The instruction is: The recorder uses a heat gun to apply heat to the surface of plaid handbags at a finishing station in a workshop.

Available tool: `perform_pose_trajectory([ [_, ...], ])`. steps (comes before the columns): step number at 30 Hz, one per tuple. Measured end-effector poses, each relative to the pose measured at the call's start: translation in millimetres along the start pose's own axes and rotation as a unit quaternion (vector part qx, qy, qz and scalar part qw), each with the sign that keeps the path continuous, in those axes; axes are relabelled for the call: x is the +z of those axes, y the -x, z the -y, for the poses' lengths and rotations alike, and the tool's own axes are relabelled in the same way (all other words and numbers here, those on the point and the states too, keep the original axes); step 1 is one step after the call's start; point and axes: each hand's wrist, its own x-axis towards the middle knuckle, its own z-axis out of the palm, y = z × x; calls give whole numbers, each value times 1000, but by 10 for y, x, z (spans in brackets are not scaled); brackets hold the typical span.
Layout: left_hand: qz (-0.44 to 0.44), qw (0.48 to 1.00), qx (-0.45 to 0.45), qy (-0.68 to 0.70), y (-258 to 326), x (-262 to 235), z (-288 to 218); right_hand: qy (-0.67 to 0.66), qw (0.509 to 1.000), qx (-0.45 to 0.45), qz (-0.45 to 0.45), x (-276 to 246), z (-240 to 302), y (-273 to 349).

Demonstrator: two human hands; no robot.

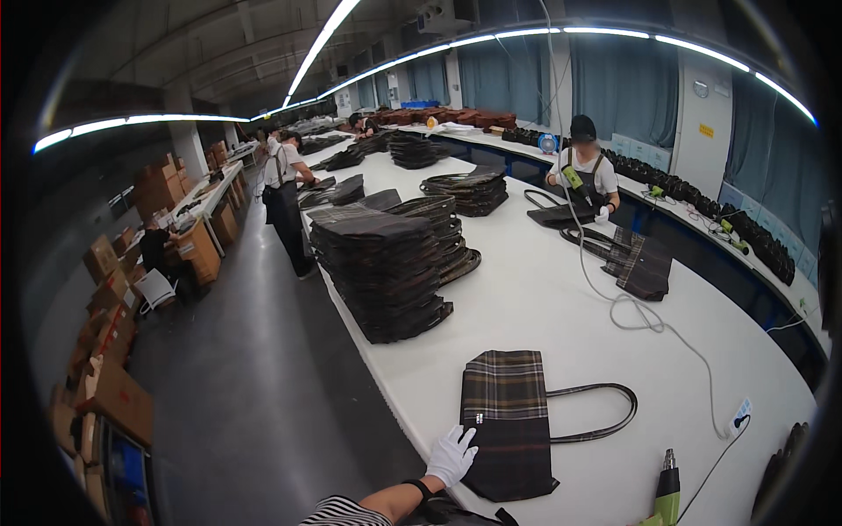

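Desk [561, 289]: long white surface, curving away under the fisheye; landmark for every entry below.

Stack of bags [381, 272]: tall dark pile on the desk, beyond the plaid bag, near the desk's left edge. Further piles stand farther along the desk. Risk, as a judgement: the pile leans slightly toward the aisle, and a knock to the desk could slide its top layers off.

Co-workers: one person in an apron [583, 175] at the desk's far right side, handling a dark bag; another [282, 193] standing in the aisle left of the desk.

Plaid bag [509, 421]: brown checked tote, lying flat on the near end of the desk, its strap [596, 408] looped out to the right.

Cable [631, 316]: grey cord trailing across the desk to a socket block [739, 416] right of the plaid bag. Risk: the strap lies near this cord, so dragging the bag could snag it.

Heat gun [667, 491]: green and black tool, on the desk right of the plaid bag, near the front edge. Risk: if its nozzle is hot, a bag shifted toward it could scorch; a tug on its cord could pull it off the desk.

Left hand [452, 456]: white-gloved, fingers spread and released, resting on the plaid bag's lower left corner; nothing gripped.

Right hand: not in view.
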Motion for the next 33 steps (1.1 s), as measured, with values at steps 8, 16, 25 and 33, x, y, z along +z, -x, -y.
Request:
perform_pose_trajectory([
  [8,-6,1000,7,-14,-39,-8,2,-183,955,72,224,-105,567,-281],
  [16,30,999,14,10,-16,69,164,-247,939,70,228,604,1004,-341],
  [25,91,996,12,8,-62,91,138,-353,863,76,354,859,202,-2125],
  [33,92,995,19,-19,-40,62,147,-262,927,63,262,1287,738,-2161],
])
